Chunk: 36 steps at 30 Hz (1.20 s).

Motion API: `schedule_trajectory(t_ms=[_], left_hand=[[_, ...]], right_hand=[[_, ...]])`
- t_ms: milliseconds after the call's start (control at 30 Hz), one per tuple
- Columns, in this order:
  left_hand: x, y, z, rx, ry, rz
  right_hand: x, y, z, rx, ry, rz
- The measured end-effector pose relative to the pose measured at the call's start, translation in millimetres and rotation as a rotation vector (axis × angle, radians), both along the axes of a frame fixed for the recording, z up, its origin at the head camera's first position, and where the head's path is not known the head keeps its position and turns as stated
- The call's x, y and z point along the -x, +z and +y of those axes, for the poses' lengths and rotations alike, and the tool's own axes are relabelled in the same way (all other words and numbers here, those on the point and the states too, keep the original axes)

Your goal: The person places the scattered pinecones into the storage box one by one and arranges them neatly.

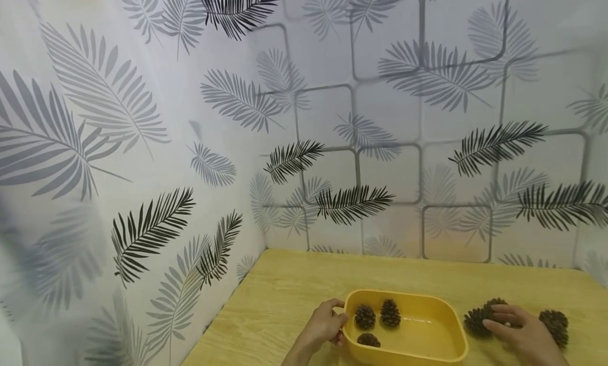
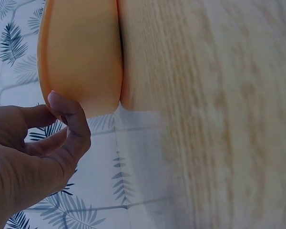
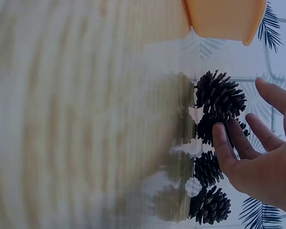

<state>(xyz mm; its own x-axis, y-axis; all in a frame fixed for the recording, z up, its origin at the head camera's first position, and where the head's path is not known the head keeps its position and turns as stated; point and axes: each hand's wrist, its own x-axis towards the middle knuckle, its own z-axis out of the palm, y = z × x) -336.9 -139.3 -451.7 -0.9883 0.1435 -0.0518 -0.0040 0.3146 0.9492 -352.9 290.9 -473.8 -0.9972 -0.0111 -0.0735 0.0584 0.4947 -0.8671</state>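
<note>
A yellow plastic basin [image 1: 423, 331] stands on the table. Two dark pine cones [image 1: 390, 313] lie towards its back left, and a third pine cone [image 1: 368, 340] lies near its front wall. My left hand [image 1: 324, 324] pinches the basin's left rim between thumb and fingers; in the left wrist view the fingertips curl over the basin's edge [image 2: 81, 57]. To the right of the basin my right hand [image 1: 522, 331] reaches over a pine cone [image 1: 476, 323], its fingers spread and loosely bent. In the right wrist view, fingertips overlap a row of several pine cones [image 3: 220, 95].
Another pine cone [image 1: 554, 326] sits right of my right hand. The wood-grain table [image 1: 280, 287] meets a wall [image 1: 389, 176] behind it with a leaf pattern, and a similar leaf-patterned wall [image 1: 171, 176] rises on the left.
</note>
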Motion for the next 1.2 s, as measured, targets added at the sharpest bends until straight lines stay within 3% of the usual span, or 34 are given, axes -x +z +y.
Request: schedule_trajectory(t_ms=[133, 433, 733, 1200], left_hand=[[-0.2, 0.3, -1, -0.003, -0.004, 0.012], [-1.6, 0.3, -1, 0.011, -0.001, 0.014], [-2.5, 0.3, -1, -0.001, 0.004, 0.006], [-2.5, -0.2, -2, 0.001, -0.001, 0.024]], right_hand=[[2.1, 1.1, -2, -0.021, 0.025, 0.007], [9.2, -0.6, -4, -0.195, 0.071, 0.038], [16.0, 0.2, -10, -0.207, 0.038, -0.011], [16.5, 4.2, -16, -0.236, 0.063, -0.029]])
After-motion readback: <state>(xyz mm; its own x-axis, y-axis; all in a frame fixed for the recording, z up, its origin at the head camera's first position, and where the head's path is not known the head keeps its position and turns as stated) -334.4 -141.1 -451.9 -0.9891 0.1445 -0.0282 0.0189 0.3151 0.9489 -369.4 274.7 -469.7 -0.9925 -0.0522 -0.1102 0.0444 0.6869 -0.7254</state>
